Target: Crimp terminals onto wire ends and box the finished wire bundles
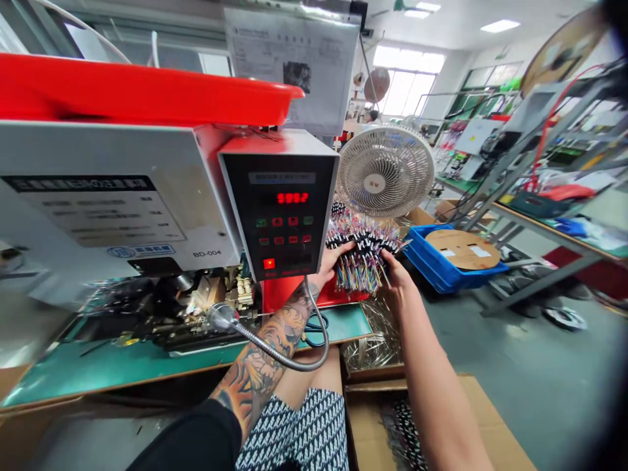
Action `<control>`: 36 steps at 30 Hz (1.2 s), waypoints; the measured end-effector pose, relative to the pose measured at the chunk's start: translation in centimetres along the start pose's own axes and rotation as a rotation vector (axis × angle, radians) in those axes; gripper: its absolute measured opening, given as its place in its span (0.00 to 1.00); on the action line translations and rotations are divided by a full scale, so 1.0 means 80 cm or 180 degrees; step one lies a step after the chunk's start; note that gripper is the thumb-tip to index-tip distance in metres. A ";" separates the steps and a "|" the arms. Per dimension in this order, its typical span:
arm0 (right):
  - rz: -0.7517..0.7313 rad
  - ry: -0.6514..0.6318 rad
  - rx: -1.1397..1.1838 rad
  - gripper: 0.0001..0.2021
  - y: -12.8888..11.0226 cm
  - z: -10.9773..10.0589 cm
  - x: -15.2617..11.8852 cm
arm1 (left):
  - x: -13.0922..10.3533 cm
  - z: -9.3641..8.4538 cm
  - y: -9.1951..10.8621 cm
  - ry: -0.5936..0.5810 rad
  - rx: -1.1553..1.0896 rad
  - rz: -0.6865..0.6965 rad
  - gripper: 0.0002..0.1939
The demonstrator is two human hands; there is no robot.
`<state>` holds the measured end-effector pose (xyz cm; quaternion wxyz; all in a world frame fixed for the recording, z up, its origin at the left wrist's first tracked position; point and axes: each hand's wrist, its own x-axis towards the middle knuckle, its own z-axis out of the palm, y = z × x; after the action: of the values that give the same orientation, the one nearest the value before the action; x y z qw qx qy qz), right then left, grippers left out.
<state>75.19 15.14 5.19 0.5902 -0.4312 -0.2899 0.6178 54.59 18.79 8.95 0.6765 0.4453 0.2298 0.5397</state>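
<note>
A thick bundle of short multicoloured wires [362,267], with dark middles and frayed-looking ends, is gripped between my two hands just right of the machine's control box. My left hand [331,259] closes on its left side, the thumb lying over the dark part; the control box partly hides the wrist. At the right side, my right hand [398,275] holds the bundle with its thumb on top and the other fingers mostly hidden behind. Below and behind the wires shows a red tray [289,296]. More wire bundles [341,209] lie beyond my hands.
A machine with a control box [289,196] stands at the left on a green-topped table [196,363]; a bendy lamp [279,356] arches in front. A fan [387,171] stands behind the wires. At right is a blue bin [432,278]; below, a cardboard box [483,418] holds more wires.
</note>
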 end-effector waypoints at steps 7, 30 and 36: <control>-0.0819 0.0440 -0.0211 0.23 -0.046 -0.008 -0.079 | -0.008 0.046 -0.006 -0.0271 -0.0721 -0.0338 0.34; -0.1161 0.3325 0.0904 0.28 0.291 -0.195 -0.487 | -0.296 0.131 -0.316 -0.2280 -0.0413 -0.2437 0.41; -0.0905 0.3607 0.1089 0.30 0.386 -0.265 -0.497 | -0.323 0.123 -0.426 -0.2243 -0.0046 -0.2882 0.43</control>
<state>76.20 -31.19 -23.77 0.7903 -0.5490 0.1180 0.2451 72.26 -9.55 -19.54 0.8790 0.4508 0.1546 0.0168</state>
